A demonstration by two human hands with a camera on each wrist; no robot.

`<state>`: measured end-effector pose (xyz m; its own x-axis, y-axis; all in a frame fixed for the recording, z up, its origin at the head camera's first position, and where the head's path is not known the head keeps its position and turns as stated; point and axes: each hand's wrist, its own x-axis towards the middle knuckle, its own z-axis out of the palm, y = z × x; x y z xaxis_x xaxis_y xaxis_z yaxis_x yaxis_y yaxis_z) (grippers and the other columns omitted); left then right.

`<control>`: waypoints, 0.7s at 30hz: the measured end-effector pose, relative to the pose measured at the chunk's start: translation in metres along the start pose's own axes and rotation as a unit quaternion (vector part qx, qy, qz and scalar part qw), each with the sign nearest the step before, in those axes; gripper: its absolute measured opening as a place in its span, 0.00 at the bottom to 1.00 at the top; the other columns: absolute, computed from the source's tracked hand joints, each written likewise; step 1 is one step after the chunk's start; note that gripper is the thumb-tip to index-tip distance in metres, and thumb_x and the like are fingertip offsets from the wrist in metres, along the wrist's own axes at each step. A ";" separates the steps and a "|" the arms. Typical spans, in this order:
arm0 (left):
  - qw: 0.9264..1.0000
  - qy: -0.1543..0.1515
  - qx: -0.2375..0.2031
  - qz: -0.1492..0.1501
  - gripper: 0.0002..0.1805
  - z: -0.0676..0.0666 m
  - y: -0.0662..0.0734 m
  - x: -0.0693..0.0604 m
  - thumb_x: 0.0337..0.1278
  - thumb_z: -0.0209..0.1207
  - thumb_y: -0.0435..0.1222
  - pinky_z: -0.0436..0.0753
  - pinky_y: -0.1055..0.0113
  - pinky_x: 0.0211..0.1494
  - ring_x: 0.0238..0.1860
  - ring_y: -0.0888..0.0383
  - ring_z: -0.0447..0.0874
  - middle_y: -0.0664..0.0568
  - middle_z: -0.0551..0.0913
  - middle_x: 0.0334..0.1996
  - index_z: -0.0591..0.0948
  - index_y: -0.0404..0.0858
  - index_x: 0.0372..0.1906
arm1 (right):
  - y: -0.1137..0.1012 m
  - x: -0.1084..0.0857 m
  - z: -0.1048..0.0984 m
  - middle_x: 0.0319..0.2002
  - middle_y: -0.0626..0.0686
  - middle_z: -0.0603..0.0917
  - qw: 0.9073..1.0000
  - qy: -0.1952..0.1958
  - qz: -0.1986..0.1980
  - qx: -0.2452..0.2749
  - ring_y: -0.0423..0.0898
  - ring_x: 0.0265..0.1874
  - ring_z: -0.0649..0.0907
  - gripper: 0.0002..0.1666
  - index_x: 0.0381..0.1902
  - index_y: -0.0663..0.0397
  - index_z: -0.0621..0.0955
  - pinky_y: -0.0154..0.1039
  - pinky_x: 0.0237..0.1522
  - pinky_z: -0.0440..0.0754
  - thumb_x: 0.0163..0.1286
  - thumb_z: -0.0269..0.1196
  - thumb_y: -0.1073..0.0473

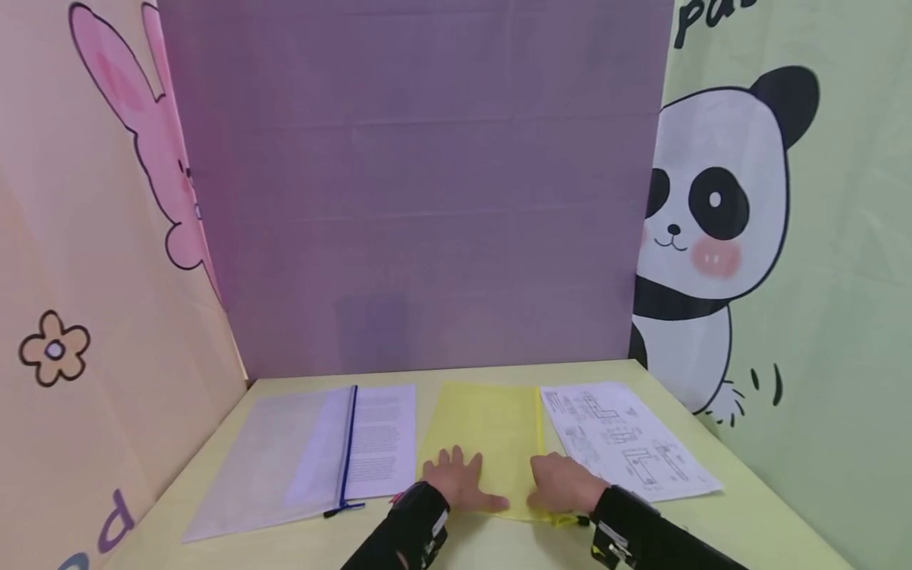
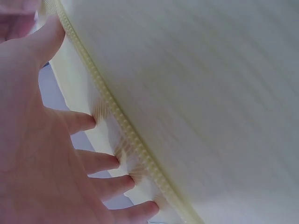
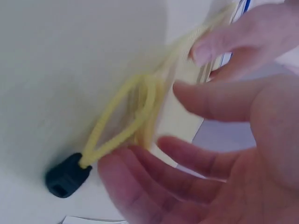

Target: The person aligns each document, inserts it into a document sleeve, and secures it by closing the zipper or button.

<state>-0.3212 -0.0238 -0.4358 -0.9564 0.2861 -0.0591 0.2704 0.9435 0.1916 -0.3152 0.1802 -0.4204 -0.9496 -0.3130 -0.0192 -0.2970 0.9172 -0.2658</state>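
Note:
A translucent yellow zip folder (image 1: 492, 419) lies flat on the table, its zipper edge along the right side. My left hand (image 1: 459, 481) rests on its lower left part with fingers spread. In the left wrist view the fingertips (image 2: 149, 208) touch the sheet near its beaded edge (image 2: 112, 105). My right hand (image 1: 566, 481) is at the lower right, by the zipper edge. In the right wrist view its thumb and bent fingers stand apart, beside a yellow cord loop (image 3: 117, 123) with a black end piece (image 3: 67, 175). Whether those fingers touch the folder is blurred.
To the left lies a clear folder (image 1: 274, 451) with a dark blue zipper strip (image 1: 349, 443), partly over a printed text sheet (image 1: 385, 443). A sheet of line drawings (image 1: 627, 435) lies to the right of the yellow folder. A purple panel (image 1: 427, 182) stands behind the table.

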 end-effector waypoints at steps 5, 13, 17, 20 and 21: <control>1.000 -0.003 -0.001 0.004 0.54 0.003 -0.002 0.002 0.48 0.61 0.73 0.65 0.36 0.68 0.72 0.36 0.63 0.34 0.66 0.72 0.71 0.43 0.73 | -0.003 -0.017 -0.004 0.19 0.46 0.75 0.999 -0.042 -0.007 -0.021 0.43 0.17 0.74 0.22 0.21 0.49 0.75 0.40 0.20 0.68 0.49 0.76 0.45; 1.000 -0.015 -0.023 0.012 0.54 0.002 -0.012 0.001 0.48 0.63 0.72 0.62 0.33 0.70 0.74 0.34 0.60 0.33 0.64 0.74 0.70 0.43 0.75 | 0.000 -0.024 -0.006 0.17 0.43 0.76 0.994 -0.080 -0.047 -0.063 0.41 0.15 0.74 0.15 0.18 0.46 0.76 0.37 0.20 0.73 0.44 0.75 0.62; 0.999 -0.024 -0.032 0.015 0.54 -0.001 -0.016 -0.001 0.48 0.63 0.71 0.59 0.31 0.71 0.75 0.33 0.58 0.32 0.63 0.74 0.70 0.43 0.75 | 0.000 -0.020 -0.004 0.16 0.44 0.75 0.991 -0.102 -0.066 -0.057 0.40 0.14 0.74 0.15 0.17 0.47 0.76 0.35 0.18 0.71 0.50 0.70 0.69; 0.999 -0.027 -0.037 0.016 0.54 -0.003 -0.019 -0.002 0.48 0.64 0.71 0.57 0.31 0.71 0.75 0.33 0.58 0.32 0.63 0.74 0.70 0.42 0.75 | 0.002 -0.017 0.000 0.15 0.44 0.75 0.990 -0.106 -0.080 -0.041 0.40 0.14 0.74 0.15 0.17 0.47 0.75 0.35 0.17 0.71 0.51 0.67 0.70; 0.999 -0.028 -0.039 0.016 0.54 -0.003 -0.019 -0.002 0.48 0.63 0.71 0.57 0.31 0.71 0.75 0.33 0.57 0.31 0.63 0.74 0.70 0.42 0.75 | 0.005 -0.014 0.003 0.16 0.43 0.75 0.990 -0.102 -0.094 -0.037 0.39 0.14 0.74 0.14 0.18 0.47 0.75 0.36 0.18 0.71 0.51 0.65 0.69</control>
<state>-0.3248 -0.0431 -0.4362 -0.9389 0.3276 -0.1052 0.2901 0.9181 0.2700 -0.3029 0.1887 -0.4250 -0.8390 -0.5163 -0.1715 -0.4805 0.8511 -0.2116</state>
